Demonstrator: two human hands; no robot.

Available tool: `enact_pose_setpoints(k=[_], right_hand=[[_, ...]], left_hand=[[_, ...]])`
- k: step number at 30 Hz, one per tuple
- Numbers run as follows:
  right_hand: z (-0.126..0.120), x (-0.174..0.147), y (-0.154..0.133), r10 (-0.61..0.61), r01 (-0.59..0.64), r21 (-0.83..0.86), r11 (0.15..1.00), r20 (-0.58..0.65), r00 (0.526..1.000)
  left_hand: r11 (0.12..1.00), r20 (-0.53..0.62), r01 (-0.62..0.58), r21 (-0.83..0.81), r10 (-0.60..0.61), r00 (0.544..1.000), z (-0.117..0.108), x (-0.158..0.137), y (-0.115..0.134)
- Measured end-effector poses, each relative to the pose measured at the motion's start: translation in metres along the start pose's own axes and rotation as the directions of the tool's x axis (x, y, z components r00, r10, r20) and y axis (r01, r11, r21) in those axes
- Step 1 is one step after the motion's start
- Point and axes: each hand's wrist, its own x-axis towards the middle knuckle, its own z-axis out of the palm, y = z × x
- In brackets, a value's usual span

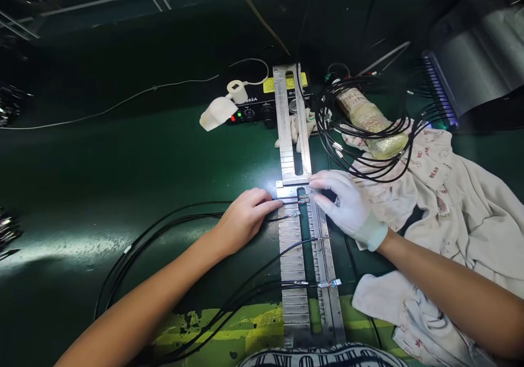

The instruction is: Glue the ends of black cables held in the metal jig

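My left hand [245, 220], bare, pinches a black cable [286, 198] near its end, over the slotted metal fixture [292, 247]. Small connectors with coloured wires [303, 198] lie across the fixture's slot between my two hands. My right hand [347, 206], in a white glove, touches the fixture's right rail with its fingertips; thumb and fingers are apart, with nothing visible between them. Below my hands, another cable with a metal-tipped plug [334, 283] crosses the fixture. More cables [164, 226] curve away to the left.
A coil of black cables [368, 173] and a wrapped bundle [370, 121] lie on white printed cloth [470, 192] at the right. Behind the fixture sits a black control box [257, 115] with a white lamp-like piece [219, 112]. A grey machine [478, 50] stands far right.
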Motion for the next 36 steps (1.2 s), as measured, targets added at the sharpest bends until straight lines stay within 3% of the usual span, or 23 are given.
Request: enact_pose_setpoints(k=[12, 18, 24, 30, 36], right_hand=[[0.001, -0.002, 0.003, -0.016, 0.016, -0.008, 1.000, 0.005, 1.000], [0.002, -0.002, 0.004, -0.017, 0.017, -0.006, 1.000, 0.006, 1.000], [0.000, -0.002, 0.003, -0.006, 0.006, -0.008, 1.000, 0.018, 1.000], [0.001, -0.001, 0.002, -0.007, 0.007, 0.007, 1.000, 0.017, 1.000], [0.002, -0.002, 0.005, -0.017, 0.017, -0.006, 1.000, 0.010, 1.000]], left_hand=[[0.996, 0.015, -0.051, -0.068, 0.052, 0.999, -0.007, 0.010, -0.004], [0.983, -0.057, 0.010, -0.185, -0.020, 0.998, 0.003, 0.009, -0.004], [0.999, -0.064, -0.022, 0.042, 0.024, 0.998, 0.008, -0.005, -0.001], [0.980, -0.079, 0.040, 0.196, -0.025, 0.997, 0.016, -0.017, 0.006], [0.989, -0.044, 0.050, 0.143, -0.044, 0.998, 0.008, -0.015, 0.012]])
